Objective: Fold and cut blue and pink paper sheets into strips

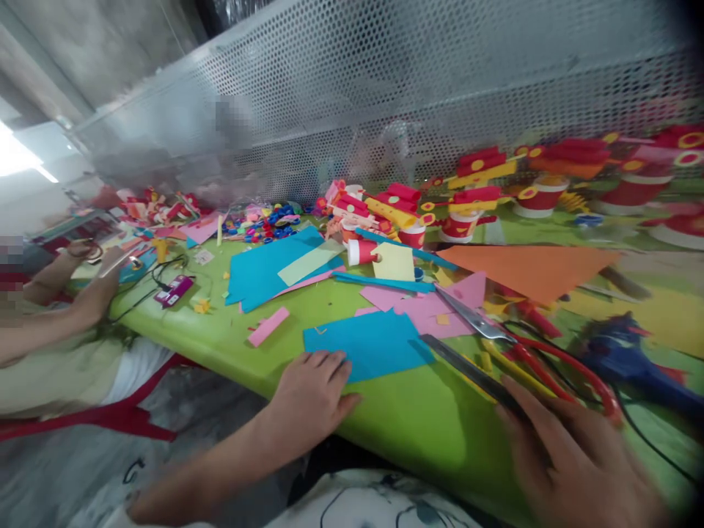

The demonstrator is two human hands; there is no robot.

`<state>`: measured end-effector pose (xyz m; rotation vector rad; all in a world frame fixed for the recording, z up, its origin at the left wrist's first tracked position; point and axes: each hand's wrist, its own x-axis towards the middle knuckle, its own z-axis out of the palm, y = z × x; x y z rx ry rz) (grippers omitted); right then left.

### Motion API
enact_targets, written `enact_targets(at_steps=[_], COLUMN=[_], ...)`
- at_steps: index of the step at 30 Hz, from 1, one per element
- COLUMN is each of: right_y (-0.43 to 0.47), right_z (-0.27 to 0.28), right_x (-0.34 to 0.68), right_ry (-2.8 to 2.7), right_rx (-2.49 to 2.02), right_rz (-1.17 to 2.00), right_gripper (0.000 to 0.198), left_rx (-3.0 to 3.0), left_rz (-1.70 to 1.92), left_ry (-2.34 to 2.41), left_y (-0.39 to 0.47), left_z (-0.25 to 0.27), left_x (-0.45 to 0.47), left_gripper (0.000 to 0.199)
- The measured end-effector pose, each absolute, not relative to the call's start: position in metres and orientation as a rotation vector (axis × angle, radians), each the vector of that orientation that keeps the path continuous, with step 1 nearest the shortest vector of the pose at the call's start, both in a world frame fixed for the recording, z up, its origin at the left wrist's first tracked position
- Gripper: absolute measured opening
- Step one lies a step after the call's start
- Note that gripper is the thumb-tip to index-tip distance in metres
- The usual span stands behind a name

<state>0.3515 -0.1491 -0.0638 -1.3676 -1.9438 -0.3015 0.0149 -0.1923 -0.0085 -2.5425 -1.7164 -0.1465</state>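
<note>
My left hand [316, 392] lies on the near edge of a blue sheet [374, 345], its fingers flat and holding nothing. At the lower right, my blurred right hand [583, 455] is closed on a long, dark, narrow tool [467, 370], whose exact kind I cannot make out. The tool's far tip reaches the right end of the blue sheet. Just beyond this hand lie scissors [495, 330] with red handles, partly open. A pink paper piece [268, 327] sits left of the blue sheet. Pink scraps [426, 301] lie behind it.
Red paper cups [462, 226] with paper decorations line the back of the green table [220, 330], before a perforated metal screen [385, 88]. A blue glue gun [627, 352] with a cord is at right. Another person's hand [104, 282] works at left, near a purple box [174, 292].
</note>
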Motion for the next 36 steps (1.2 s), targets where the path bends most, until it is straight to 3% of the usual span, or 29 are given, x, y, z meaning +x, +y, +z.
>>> enact_targets(at_steps=[6, 12, 23, 32, 36], right_y=[-0.136, -0.125, -0.124, -0.132, -0.133], right_z=[-0.06, -0.05, -0.062, -0.044, -0.048], right_x=[0.34, 0.32, 0.321, 0.313, 0.318], right_ry=[-1.964, -2.018, -2.034, -2.093, -2.012], right_rx=[-1.381, -1.382, -1.352, -1.29, -1.331], right_rz=[-0.414, -0.41, -0.477, -0.278, -0.222], right_gripper=[0.081, 0.041, 0.032, 0.025, 0.031], left_rx=[-2.564, -2.605, -2.561, -2.528, -2.366], left_rz=[-0.185, -0.192, -0.311, -0.321, -0.235], left_ry=[-1.8, -1.9, -1.891, -1.83, -1.878], left_y=[-0.172, -0.161, -0.163, -0.161, -0.146], left_z=[-0.024, -0.019, -0.028, -0.036, -0.015], left_x=[0.005, 0.002, -0.001, -0.002, -0.013], left_gripper=[0.059, 0.068, 0.065, 0.056, 0.044])
